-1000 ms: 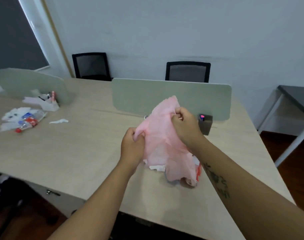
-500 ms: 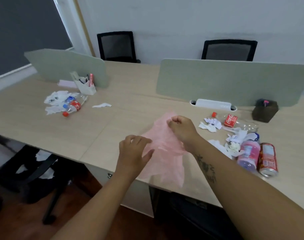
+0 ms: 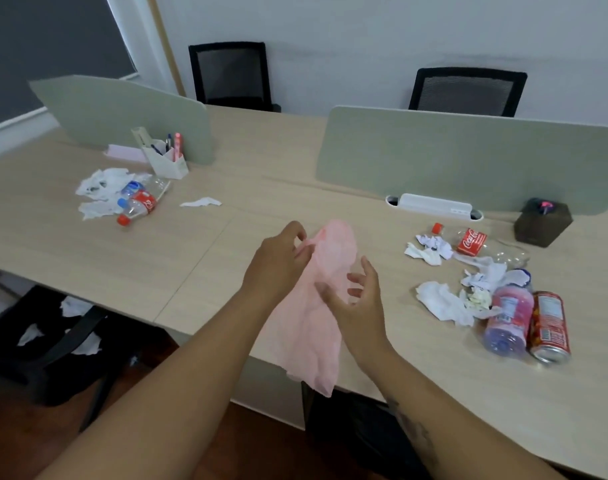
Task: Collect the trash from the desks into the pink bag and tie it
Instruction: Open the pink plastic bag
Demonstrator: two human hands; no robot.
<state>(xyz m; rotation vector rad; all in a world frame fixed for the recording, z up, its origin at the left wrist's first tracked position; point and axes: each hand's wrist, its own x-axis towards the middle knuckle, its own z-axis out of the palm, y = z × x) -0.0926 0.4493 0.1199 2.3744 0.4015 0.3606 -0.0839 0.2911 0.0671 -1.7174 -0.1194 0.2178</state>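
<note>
The left grip (image 3: 281, 258) pinches the upper edge of the one pink bag (image 3: 313, 317) between thumb and fingertips, and the bag hangs limp from there down past the counter (image 3: 198, 268) edge. The right grip (image 3: 356, 299) is spread, fingers apart, just beside the bag's middle; whether it touches the film cannot be told.

Right of the right grip lies one pile of trash: one clear bottle with a red Coca-Cola label (image 3: 470, 241) and red cap, one bottle with a pink label (image 3: 507, 320), one red can (image 3: 548, 325) whose print is too small to read, and several crumpled white tissues (image 3: 441, 303).

Far left of the left grip lies a second pile: two clear bottles (image 3: 138, 202), one carrying a red Coca-Cola label, on white paper scraps (image 3: 101, 181), with one loose scrap (image 3: 200, 202) nearer.

Beyond the grips stand two grey dividers (image 3: 468, 157) and two black chairs (image 3: 231, 74).
</note>
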